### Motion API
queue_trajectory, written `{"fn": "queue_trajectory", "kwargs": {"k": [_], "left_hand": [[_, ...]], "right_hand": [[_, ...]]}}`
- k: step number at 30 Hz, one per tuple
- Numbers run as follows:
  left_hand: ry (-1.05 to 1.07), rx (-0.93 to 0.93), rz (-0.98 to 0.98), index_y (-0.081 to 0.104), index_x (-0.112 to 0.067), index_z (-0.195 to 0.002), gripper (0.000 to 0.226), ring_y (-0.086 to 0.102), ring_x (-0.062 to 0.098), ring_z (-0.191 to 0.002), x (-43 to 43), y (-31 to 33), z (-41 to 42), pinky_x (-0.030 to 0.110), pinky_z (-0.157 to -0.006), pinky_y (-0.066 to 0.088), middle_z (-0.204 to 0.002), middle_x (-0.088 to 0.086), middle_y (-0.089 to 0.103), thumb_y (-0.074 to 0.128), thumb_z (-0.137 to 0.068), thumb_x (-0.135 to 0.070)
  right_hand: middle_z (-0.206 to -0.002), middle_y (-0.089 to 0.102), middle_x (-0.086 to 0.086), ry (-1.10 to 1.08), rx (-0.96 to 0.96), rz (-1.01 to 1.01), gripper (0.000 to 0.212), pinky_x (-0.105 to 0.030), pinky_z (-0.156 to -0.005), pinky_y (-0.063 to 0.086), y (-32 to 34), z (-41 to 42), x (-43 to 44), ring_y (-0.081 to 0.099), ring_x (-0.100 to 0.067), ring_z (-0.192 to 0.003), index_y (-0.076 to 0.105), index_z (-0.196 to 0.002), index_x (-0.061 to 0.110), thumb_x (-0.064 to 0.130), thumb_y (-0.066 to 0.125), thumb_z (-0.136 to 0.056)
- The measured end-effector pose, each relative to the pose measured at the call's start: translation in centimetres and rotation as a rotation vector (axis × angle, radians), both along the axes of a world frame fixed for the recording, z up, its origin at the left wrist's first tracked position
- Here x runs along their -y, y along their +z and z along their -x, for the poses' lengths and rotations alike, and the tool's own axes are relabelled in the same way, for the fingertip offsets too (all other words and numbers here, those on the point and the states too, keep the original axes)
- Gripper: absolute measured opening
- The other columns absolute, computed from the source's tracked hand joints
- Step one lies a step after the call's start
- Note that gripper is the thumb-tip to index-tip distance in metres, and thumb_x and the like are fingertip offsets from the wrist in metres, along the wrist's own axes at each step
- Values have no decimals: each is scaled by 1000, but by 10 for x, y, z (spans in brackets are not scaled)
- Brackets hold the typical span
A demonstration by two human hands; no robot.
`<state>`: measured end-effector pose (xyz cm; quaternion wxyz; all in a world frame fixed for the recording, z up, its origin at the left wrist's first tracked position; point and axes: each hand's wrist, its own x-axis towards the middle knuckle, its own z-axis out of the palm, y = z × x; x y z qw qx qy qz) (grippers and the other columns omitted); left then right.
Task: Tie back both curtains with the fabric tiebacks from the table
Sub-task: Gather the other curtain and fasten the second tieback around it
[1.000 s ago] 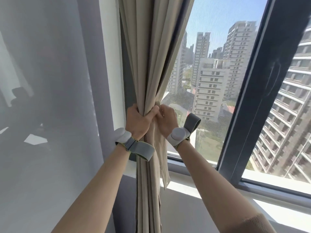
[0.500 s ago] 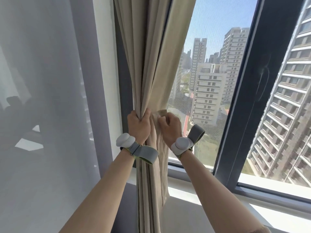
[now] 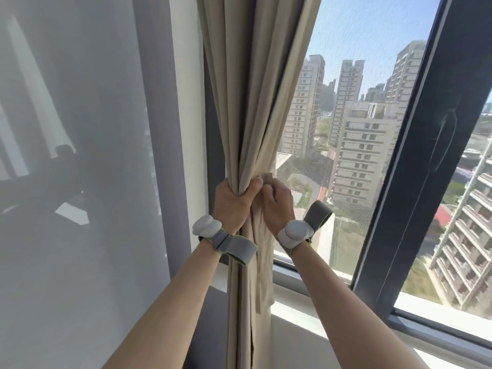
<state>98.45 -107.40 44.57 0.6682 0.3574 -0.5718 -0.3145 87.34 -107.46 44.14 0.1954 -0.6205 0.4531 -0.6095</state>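
Note:
A beige curtain (image 3: pixel 247 89) hangs gathered into a bunch at the left side of the window. My left hand (image 3: pixel 231 201) is clenched around the gathered folds from the left. My right hand (image 3: pixel 277 201) is closed on a beige fabric tieback (image 3: pixel 262 262), pressing its upper end against the right side of the bunch. The tieback's loose end hangs down along the curtain, below my hands. Both wrists wear grey straps with white trackers. How far the tieback runs behind the curtain is hidden.
A grey wall panel (image 3: pixel 80 182) fills the left. The dark window frame (image 3: pixel 426 155) slants down the right, with the white sill (image 3: pixel 332 296) below the glass. Tall buildings show outside. The second curtain and the table are out of view.
Both hands stay clamped on the curtain bunch. My left thumb now lies across the folds toward my right hand, and the view has shifted slightly left and closer.

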Motion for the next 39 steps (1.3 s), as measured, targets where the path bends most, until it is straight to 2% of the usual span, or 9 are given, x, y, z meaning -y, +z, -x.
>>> {"fn": "queue_trajectory", "kwargs": {"k": [4,8,15,17,21,26,31,35,39], "left_hand": [[23,-2,-17,75,-26,-95,24,73,-1,-83,-1,3,1,13,-68,54,-87,-18,77,83,-78,-41],[76,-37,-89,77,-22,-87,24,74,5,-77,3,6,3,16,-64,55,-78,-9,78,80,-79,-45],[180,0,-55,56,-23,-62,38,52,-1,-43,7,8,14,11,-42,38,-49,-14,56,60,-98,-35],[236,32,-49,42,-21,-57,47,44,-1,-35,10,6,16,9,-37,32,-40,-12,42,58,-99,-33],[322,72,-5,38,-20,-58,47,45,6,-42,12,5,18,7,-44,39,-53,-4,37,54,-101,-28],[283,91,27,38,-20,-59,46,44,4,-41,20,2,16,9,-43,36,-51,-3,40,50,-103,-26],[225,50,3,40,-18,-59,45,40,1,-37,25,1,16,10,-41,36,-47,-10,38,53,-102,-28],[81,56,-1,66,-15,-81,24,62,-1,-57,28,0,8,8,-53,45,-60,-20,64,69,-92,-36],[-7,54,-16,70,-11,-111,60,73,4,-87,33,0,5,18,-68,59,-95,-4,76,91,-64,-43]], "right_hand": [[-58,54,28,-1,34,25,45,-14,-57,35,2,6,0,48,4,-57,54,-64,43,12,44,-95],[-53,49,27,-7,62,37,56,-11,-53,35,6,10,0,44,4,-53,52,-58,52,11,43,-95],[-62,45,9,-38,57,23,26,-22,-55,33,3,16,9,39,-3,-54,56,-73,18,12,42,-95],[-62,47,9,-94,50,24,26,-17,-53,32,6,20,11,42,-1,-53,56,-75,24,14,43,-96],[-66,49,0,-277,59,-57,24,-31,-61,31,14,28,21,44,-13,-59,55,-78,10,19,45,-98],[-83,60,-15,-524,21,-194,25,-32,-67,33,24,36,37,56,-31,-77,60,-92,-1,15,43,-100],[-82,59,-12,-457,-148,-155,21,-30,-62,34,22,28,45,56,-30,-75,61,-92,0,14,46,-97],[-65,53,-8,-354,-169,-92,26,-32,-59,33,19,17,47,52,-29,-64,47,-66,12,10,46,-92],[-51,37,4,-332,-169,-64,36,-28,-46,22,20,10,46,33,-11,-48,33,-56,20,4,45,-86]]}}
